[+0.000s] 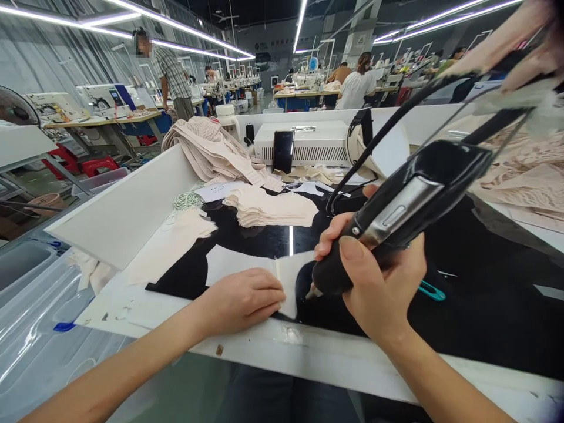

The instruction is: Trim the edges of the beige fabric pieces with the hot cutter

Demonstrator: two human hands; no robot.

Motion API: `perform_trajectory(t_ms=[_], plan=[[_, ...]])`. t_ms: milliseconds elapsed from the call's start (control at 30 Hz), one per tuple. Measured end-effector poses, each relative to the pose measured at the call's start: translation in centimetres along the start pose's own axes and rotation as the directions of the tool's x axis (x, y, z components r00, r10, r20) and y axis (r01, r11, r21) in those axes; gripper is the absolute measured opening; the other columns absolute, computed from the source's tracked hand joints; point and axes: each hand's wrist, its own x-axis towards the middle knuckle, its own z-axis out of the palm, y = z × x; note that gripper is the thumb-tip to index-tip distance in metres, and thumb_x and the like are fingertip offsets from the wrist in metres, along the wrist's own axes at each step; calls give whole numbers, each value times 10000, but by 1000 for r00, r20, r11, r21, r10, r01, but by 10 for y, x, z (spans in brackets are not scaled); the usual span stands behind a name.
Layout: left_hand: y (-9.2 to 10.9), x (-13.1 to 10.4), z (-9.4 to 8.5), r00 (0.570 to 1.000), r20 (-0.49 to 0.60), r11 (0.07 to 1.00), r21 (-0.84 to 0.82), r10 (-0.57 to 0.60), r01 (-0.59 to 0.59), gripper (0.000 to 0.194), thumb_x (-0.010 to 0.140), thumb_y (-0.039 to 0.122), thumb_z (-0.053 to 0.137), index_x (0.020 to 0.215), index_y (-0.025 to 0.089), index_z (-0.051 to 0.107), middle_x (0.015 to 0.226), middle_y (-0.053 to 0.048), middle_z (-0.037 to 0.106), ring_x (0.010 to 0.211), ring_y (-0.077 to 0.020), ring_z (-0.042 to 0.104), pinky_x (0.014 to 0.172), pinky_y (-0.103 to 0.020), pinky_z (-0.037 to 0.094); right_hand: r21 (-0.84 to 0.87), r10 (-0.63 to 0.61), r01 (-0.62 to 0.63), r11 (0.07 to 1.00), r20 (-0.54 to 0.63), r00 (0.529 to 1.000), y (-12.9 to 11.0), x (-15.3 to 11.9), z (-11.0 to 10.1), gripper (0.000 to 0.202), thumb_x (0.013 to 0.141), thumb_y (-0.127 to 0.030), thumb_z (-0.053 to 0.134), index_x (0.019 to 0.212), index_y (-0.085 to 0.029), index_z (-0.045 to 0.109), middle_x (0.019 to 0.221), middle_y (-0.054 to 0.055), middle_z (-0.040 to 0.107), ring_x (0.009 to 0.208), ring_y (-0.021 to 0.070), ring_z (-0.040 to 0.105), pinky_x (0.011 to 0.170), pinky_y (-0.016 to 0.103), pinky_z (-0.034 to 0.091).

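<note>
My right hand is wrapped round a black corded hand-held tool with a silver strip along its body; I cannot tell its exact kind. Its rounded end tilts down to the left, above the right edge of the white pieces. My left hand lies palm down, fingers stretched side by side, on a white piece. A second white piece meets it along a seam-like line by my fingertips. Both lie on a glossy black surface. The left thumb is hidden.
Stacked cream fabric pieces lie behind the hands, with more cream cloth beyond. A phone leans on a white vented box. A teal tool lies right. Blurred fingers show at top right, near the tool's black cord.
</note>
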Motion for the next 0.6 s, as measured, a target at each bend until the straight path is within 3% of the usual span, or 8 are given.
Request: perform_trajectory(t_ms=[100,233,400,600], plan=[[8,-5,-14,999,48,999,-47,15,-12,206,1281,242,696,1254,176,889,1137,-98,928,1044,-222,892,1018,-316,747,-29,-25,24,999,-60,998,1,17,-10,432,963,-503,1081,1136,-317,732,895,-53,813,616,161,739,570,325,680],[17,3,-23,999,45,1000,4,3,-4,226,1302,222,648,1291,167,867,1146,-83,919,1030,-213,879,1048,-328,741,-56,-93,86,995,-142,985,13,42,-25,460,894,-505,1123,1061,-321,735,871,-47,779,592,163,699,549,340,644],[17,36,0,998,-50,990,135,49,-42,245,1309,181,577,1286,137,817,1136,-86,877,1010,-220,847,1058,-382,754,-83,-115,105,991,-130,985,28,47,-33,426,933,-503,1087,1040,-319,718,887,-42,780,616,162,697,566,321,640],[8,60,28,999,-25,967,251,47,-39,197,1290,196,609,1332,153,797,1133,-84,830,1034,-233,833,973,-380,756,-123,-115,102,987,-99,989,30,40,-30,461,980,-575,1039,1064,-330,657,866,-60,749,609,165,690,577,316,635]])
